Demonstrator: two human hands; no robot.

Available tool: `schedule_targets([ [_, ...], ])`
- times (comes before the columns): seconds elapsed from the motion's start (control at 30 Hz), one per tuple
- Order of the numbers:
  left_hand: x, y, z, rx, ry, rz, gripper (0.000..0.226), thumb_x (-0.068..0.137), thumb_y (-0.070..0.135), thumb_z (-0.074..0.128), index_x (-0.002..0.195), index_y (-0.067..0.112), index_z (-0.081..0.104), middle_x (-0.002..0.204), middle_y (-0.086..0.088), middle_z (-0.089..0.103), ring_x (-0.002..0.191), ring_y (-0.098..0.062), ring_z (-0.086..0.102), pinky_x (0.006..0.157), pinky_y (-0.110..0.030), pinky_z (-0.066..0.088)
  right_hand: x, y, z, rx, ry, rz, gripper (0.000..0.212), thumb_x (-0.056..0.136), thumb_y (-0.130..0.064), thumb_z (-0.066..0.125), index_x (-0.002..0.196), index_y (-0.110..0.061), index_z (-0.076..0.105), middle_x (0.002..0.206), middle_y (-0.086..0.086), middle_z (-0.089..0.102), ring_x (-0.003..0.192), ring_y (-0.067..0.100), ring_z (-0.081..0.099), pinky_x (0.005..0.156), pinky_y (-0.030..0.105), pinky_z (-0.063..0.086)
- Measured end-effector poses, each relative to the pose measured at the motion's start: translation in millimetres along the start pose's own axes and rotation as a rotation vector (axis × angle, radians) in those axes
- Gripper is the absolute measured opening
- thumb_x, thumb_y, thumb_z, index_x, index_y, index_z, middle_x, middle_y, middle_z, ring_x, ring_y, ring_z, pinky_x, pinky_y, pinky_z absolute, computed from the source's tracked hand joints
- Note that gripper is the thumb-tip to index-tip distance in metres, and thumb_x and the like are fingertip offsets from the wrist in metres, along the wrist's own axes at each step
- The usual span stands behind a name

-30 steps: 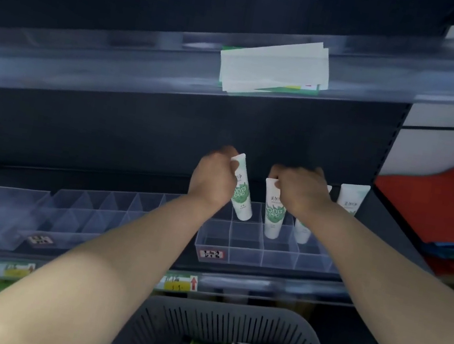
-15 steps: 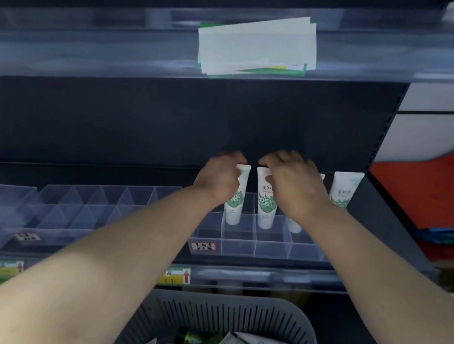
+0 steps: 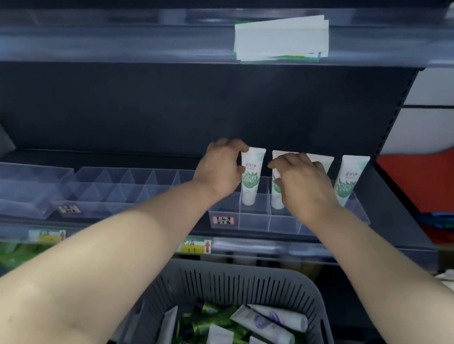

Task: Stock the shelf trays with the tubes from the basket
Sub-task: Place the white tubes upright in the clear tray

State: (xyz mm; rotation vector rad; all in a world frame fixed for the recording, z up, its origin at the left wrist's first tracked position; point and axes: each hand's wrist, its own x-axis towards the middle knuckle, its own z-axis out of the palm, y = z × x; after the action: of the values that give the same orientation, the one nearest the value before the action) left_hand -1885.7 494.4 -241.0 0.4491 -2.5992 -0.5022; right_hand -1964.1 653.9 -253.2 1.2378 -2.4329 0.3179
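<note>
A clear divided tray [image 3: 253, 222] sits on the dark shelf, and several white tubes with green print stand cap-down in its back row. My left hand [image 3: 220, 168] pinches the leftmost tube [image 3: 250, 178], which stands upright in its cell. My right hand [image 3: 298, 180] lies over the second tube [image 3: 277, 193], fingers curled round its upper part; a third tube behind it is mostly hidden. A fourth tube [image 3: 348, 179] stands free at the right. Below, a grey slotted basket [image 3: 231, 285] holds several white-purple and green tubes.
More clear divided trays [image 3: 116, 187] stretch left along the shelf with nothing in them. An upper shelf rail carries a folded paper tag [image 3: 279, 39]. Red and blue flat items [image 3: 437, 187] lie at the right. Price labels [image 3: 196, 245] line the shelf edge.
The left hand's tube went from tilted and raised to upright in its cell. The right hand stays on the second tube. The view shifted slightly downward, showing more of the basket.
</note>
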Motion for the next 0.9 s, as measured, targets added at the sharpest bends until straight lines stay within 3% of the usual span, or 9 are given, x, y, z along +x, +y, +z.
schedule_targets([
  [0.17,-42.6,-8.6,-7.0,0.002,0.005,0.036,0.037,0.090,0.011,0.059,0.126,0.016,0.055,0.128,-0.007,0.053,0.120,-0.024,0.045,0.093,-0.034,0.045,-31.6,-22.5,9.7,0.012,-0.029,-0.024,0.042,0.085,-0.002,0.057,0.124,-0.017,0.055,0.123,0.004,0.057,0.115,0.026,0.048,0.089,0.040,0.040],
  [0.3,-82.6,-20.4,-1.2,-0.051,0.044,-0.016,0.033,0.090,0.011,0.058,0.123,0.014,0.057,0.124,-0.007,0.056,0.117,-0.023,0.050,0.091,-0.031,0.045,-63.6,-42.9,32.2,0.041,-0.085,-0.046,0.043,0.084,-0.001,0.057,0.124,-0.016,0.056,0.120,0.006,0.058,0.114,0.026,0.049,0.088,0.040,0.042],
  [0.47,-130.3,-44.8,21.4,-0.072,-0.024,-0.103,0.029,0.090,0.009,0.057,0.119,0.011,0.059,0.119,-0.008,0.060,0.111,-0.022,0.055,0.090,-0.029,0.045,-102.2,-67.6,65.3,0.075,-0.222,-0.090,0.046,0.082,-0.002,0.058,0.124,-0.020,0.054,0.123,0.003,0.056,0.117,0.025,0.047,0.087,0.037,0.038],
  [0.67,-173.2,-75.6,58.8,-0.033,-0.222,-0.274,0.028,0.091,0.011,0.055,0.119,0.013,0.059,0.118,-0.008,0.062,0.107,-0.024,0.059,0.088,-0.028,0.046,-142.8,-82.4,101.2,0.096,-0.414,-0.107,0.046,0.083,-0.003,0.057,0.126,-0.020,0.051,0.124,0.002,0.053,0.118,0.024,0.044,0.089,0.035,0.037],
  [0.9,-204.0,-112.6,100.3,0.072,-0.618,-0.507,0.033,0.093,0.010,0.049,0.126,0.009,0.055,0.125,-0.016,0.060,0.114,-0.031,0.056,0.084,-0.029,0.045,-174.2,-88.3,135.9,0.172,-0.545,-0.117,0.037,0.093,-0.010,0.047,0.128,-0.022,0.050,0.125,0.001,0.053,0.116,0.021,0.043,0.086,0.035,0.036],
])
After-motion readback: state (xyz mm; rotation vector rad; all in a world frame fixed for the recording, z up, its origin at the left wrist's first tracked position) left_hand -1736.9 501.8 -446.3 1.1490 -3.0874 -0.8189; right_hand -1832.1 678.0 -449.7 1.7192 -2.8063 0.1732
